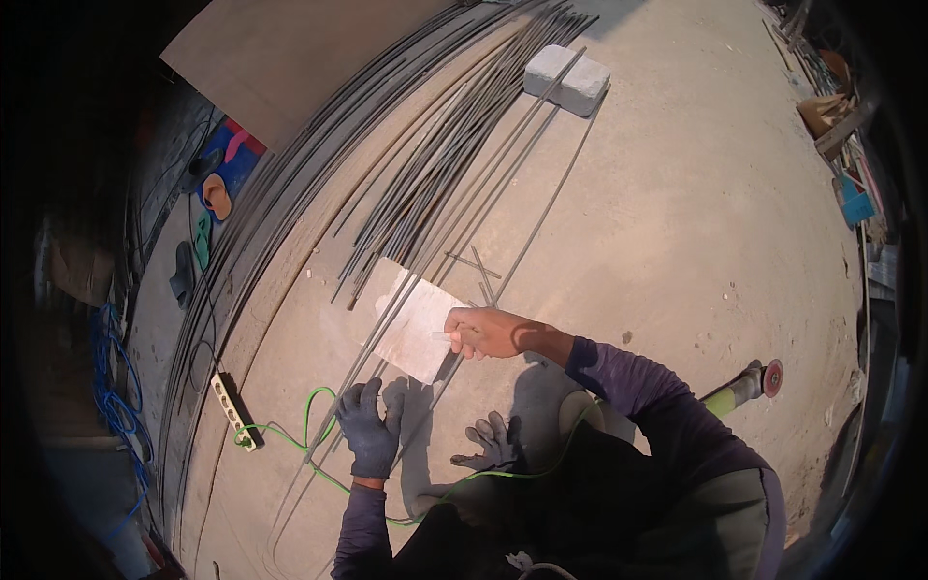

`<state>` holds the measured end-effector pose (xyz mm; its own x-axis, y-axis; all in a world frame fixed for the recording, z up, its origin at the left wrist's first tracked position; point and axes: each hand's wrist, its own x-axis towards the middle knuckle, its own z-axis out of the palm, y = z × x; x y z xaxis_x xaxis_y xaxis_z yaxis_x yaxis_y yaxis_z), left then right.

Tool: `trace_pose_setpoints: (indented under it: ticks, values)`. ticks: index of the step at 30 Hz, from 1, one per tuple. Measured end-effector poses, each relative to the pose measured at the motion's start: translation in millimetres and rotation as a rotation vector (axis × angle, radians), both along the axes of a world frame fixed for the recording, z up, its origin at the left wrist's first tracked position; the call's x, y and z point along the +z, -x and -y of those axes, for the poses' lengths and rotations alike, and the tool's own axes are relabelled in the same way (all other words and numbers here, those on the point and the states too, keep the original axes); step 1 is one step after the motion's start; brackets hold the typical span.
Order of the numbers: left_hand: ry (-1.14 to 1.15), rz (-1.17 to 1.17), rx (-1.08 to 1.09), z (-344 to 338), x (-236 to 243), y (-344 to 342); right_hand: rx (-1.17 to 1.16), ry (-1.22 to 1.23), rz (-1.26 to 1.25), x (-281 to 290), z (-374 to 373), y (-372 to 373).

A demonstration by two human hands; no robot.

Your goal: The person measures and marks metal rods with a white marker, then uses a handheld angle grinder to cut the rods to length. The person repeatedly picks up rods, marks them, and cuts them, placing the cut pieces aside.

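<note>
The long rods (396,305) are laid across a white block (422,338) on the floor, their far ends carried by a second pale block (580,89). The hands are held apart: a small pale piece (441,335) is pinched in the bare right hand (483,333) at the white block's right edge, though what it is cannot be made out for certain, while the gloved left hand (371,427), fingers loosely spread, is placed just beside the rods, near the block. Should the rods be nudged, they could be rolled along the block, since no clamp is seen on them and no firm grip is given by the left hand. The bare fingers could be scraped by rough metal, as a loose glove (493,443) is left lying on the floor. The left wrist could be snagged by the green cable (306,425) looped close by. To the right, the grinder (742,389) could be knocked by a careless elbow, its red disc being left exposed.
</note>
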<state>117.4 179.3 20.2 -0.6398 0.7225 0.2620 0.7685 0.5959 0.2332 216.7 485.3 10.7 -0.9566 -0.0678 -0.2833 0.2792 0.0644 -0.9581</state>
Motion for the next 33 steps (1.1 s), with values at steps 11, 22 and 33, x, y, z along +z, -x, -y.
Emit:
trace_pose_setpoints:
  ticks: [11, 22, 33]
  values:
    - [0.200, 0.007, 0.227, 11, -45, 60, -1.167, 0.275, 0.222, -51, -132, 85]
    - [0.271, 0.070, 0.216, 16, -62, 64, -1.136, 0.256, 0.255, -63, -148, 126]
    - [0.212, -0.012, 0.176, 19, -69, 64, -1.150, 0.340, 0.224, -57, -144, 123]
